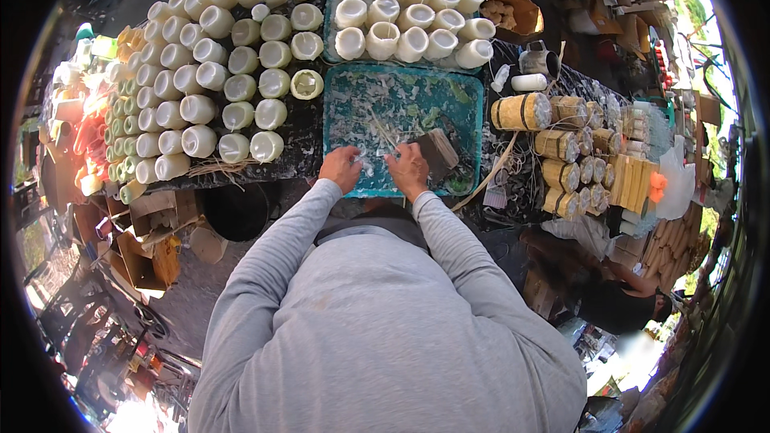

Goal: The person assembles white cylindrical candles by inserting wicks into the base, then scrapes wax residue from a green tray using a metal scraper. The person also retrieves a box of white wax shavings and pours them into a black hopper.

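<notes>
My left hand (342, 168) is at the near edge of a teal tray (345, 92), fingers curled together with white scraps by the tips. Across from it, my right hand (409, 168) is closed too, its fingertips bent inward at a small white bit. What either hand pinches is too small to make out. Thin pale strings or wicks (381, 128) run up from beside my right fingers. A dark brown block (435, 152) with a pale edge lies in the tray, just right of my right hand. White wax crumbs cover the tray's floor.
Rows of whitish wax candles (212, 76) fill the table on the left. A second teal tray (330, 32) beyond holds several more. Yellowish bundles tied with dark bands (521, 112) are stacked at right, near a metal mug (539, 60). A person (618, 305) is at lower right.
</notes>
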The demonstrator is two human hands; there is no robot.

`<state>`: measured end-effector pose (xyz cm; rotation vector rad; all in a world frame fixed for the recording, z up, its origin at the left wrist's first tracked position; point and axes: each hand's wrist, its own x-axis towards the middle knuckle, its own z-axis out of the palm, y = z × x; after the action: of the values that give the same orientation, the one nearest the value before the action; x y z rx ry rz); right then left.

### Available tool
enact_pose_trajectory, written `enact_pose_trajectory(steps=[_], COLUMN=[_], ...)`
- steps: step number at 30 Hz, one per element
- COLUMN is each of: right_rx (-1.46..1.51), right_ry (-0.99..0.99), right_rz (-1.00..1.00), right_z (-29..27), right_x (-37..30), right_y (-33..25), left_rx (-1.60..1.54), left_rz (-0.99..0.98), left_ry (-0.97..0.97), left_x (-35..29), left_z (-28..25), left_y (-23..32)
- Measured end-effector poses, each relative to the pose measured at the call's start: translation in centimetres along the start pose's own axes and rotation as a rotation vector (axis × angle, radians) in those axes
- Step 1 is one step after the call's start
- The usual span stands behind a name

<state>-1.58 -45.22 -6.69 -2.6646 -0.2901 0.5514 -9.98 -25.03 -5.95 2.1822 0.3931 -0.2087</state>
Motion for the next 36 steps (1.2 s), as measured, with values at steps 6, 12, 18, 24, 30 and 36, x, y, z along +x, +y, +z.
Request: enact_pose_trajectory(steps=[6, 12, 18, 24, 30, 36], right_rx=[0.019, 0.394, 0.043, -0.186, -0.244, 0.267], right_ry=[0.147, -0.113, 0.295, 0.142, 0.043, 0.226], right_rz=[-0.077, -0.326, -0.482, -0.556, -0.582, -0.376], right_z=[1.6, -2.8, -3.8, -3.4, -5.2, -6.7], right_x=[-0.9, -2.3, 6.4, 9.4, 8.3, 9.2], right_y=[-0.3, -0.8, 3.8, 5.2, 5.3, 0.4], left_rx=[-0.628, -1.346, -1.277, -1.283, -1.372, -1.470], left_rz=[-0.598, -0.703, -0.809, -0.718, -0.620, -0.581], left_ry=[-0.315, -0.130, 0.171, 0.105, 0.057, 0.084], left_x=[2.2, 3.1, 2.5, 0.4, -0.8, -2.5], left_z=[3.0, 5.1, 3.1, 1.1, 0.1, -2.0], left_y=[1.9, 4.4, 4.3, 4.0, 4.1, 4.2])
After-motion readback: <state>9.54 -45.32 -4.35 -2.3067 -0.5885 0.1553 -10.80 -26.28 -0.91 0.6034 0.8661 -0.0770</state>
